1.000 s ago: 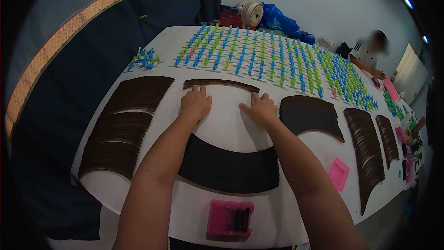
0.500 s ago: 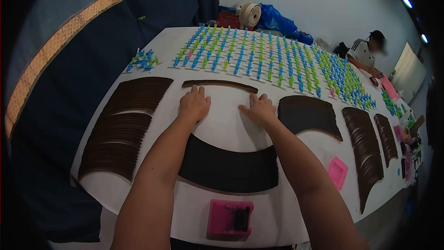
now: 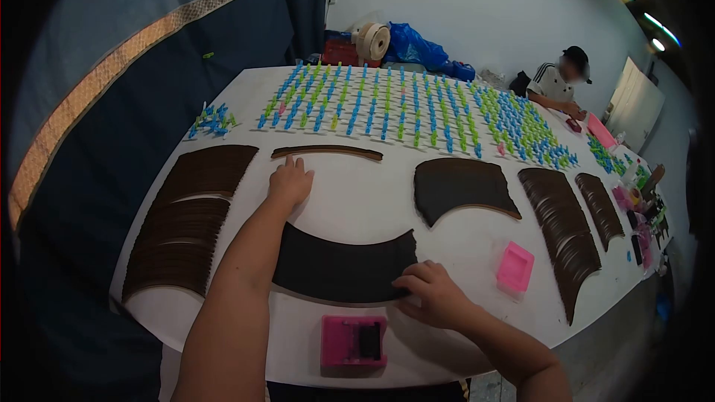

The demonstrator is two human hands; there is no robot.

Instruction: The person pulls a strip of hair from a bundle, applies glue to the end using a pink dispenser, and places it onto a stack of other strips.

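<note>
My left hand (image 3: 290, 181) rests palm down with its fingers stretched, the tips at the near edge of a narrow stack of dark brown curved strips (image 3: 328, 151). My right hand (image 3: 432, 294) has its fingers bent and closed at the right end of a wide fan of dark curved strips (image 3: 339, 264), at the lower corner. The fingertips seem to grip the edge of a strip there, though they partly hide it. Below the fan stands a pink box with a black roller-like piece (image 3: 354, 341).
Other dark strips lie fanned at left (image 3: 179, 223), right of centre (image 3: 465, 190) and far right (image 3: 558, 231). A pink tray (image 3: 515, 268) sits at right. Rows of blue and green clothespins (image 3: 372, 108) cover the table's back. A co-worker (image 3: 555, 83) works at the far right.
My right hand has moved from the narrow stack's right end down toward me, to the right end of the wide fan. My left hand stays by the narrow stack. The view has shifted slightly.
</note>
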